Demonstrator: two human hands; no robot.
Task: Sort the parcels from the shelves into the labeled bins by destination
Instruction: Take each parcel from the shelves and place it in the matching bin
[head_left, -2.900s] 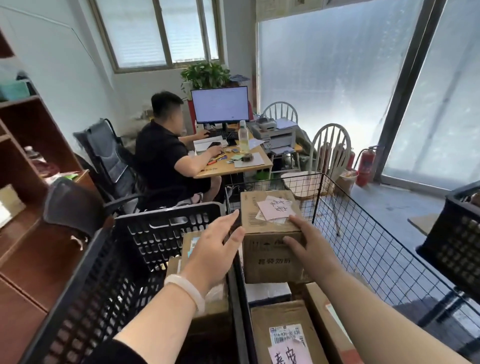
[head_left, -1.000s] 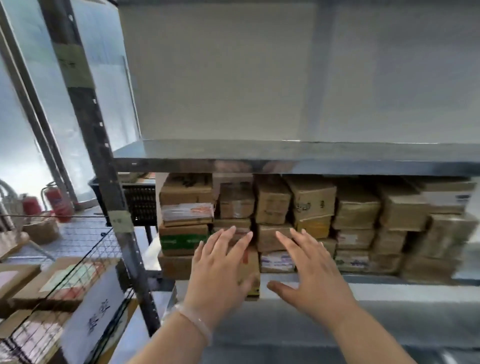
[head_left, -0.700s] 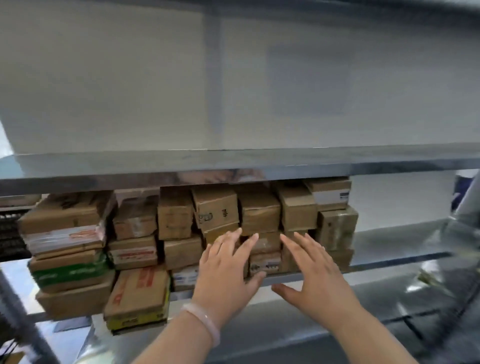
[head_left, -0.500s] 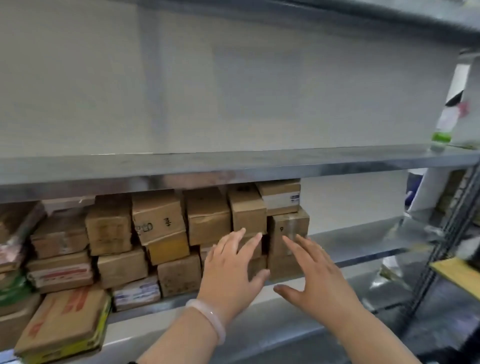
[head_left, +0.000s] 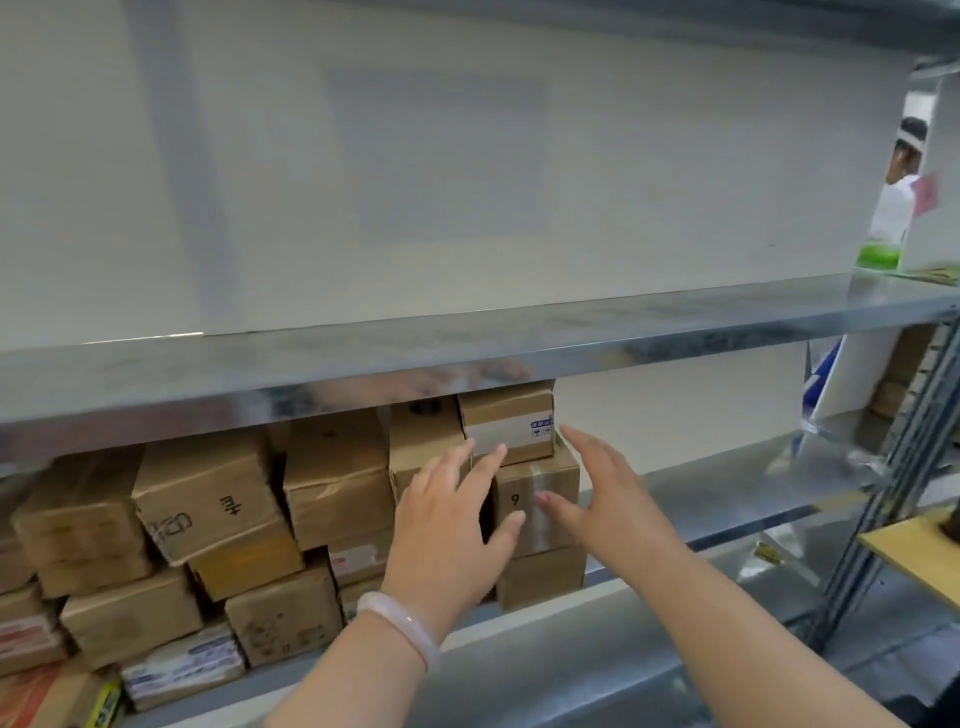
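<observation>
Several brown cardboard parcels are stacked on a metal shelf (head_left: 727, 483) below an upper shelf board (head_left: 467, 353). At the stack's right end sits a box marked "9" (head_left: 524, 488), with a smaller box bearing a white label (head_left: 506, 421) on top of it. My left hand (head_left: 447, 530), wearing a pale bracelet, is spread in front of the left side of the "9" box. My right hand (head_left: 602, 499) is spread at that box's right side, thumb across its front. Both hands have straight fingers and hold nothing.
More parcels (head_left: 208, 509) fill the shelf to the left. The right part of the shelf is bare metal. A shelf upright (head_left: 893, 478) and a yellow board (head_left: 914, 551) stand at the right. A person in white (head_left: 898, 197) is beyond the rack.
The view swung from the bins to the shelf, then rightward along it. Both hands moved forward and up to the right-end stack, now on either side of the "9" box.
</observation>
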